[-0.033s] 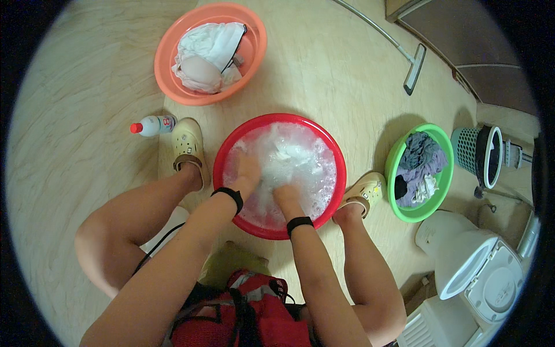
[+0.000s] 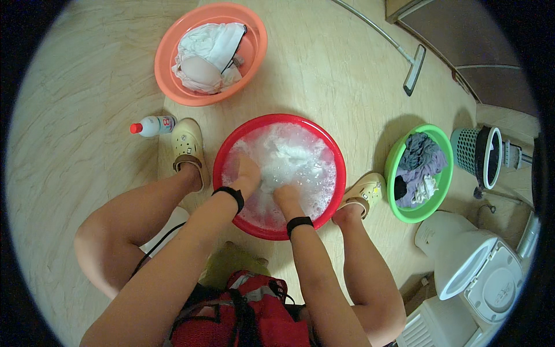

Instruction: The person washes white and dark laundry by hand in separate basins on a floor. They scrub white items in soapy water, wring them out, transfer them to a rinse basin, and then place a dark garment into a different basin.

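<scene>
Both of my hands are dipped in the cloudy, sudsy water of a red basin (image 2: 339, 185) on the floor between my feet. My left hand (image 2: 248, 171) goes in at the left side, its fingers under the suds. To the right and nearer me, my right hand (image 2: 285, 195) is sunk past the knuckles, its fingers hidden too. A white cloth (image 2: 289, 151) shows wet among the foam, just beyond my hands. Whether either hand grips it under the water cannot be seen. A black band circles each wrist.
An orange basin (image 2: 163, 75) with white and pale garments stands at the far left. Near my left clog lies a white bottle (image 2: 153, 125) with a red cap. Rightward are a green basin (image 2: 391, 194) of clothes, a bin (image 2: 466, 151), a toilet (image 2: 462, 254) and a floor squeegee (image 2: 415, 69).
The white cloth and foam beyond my hands have shifted slightly in the water. My hands stay in nearly the same place.
</scene>
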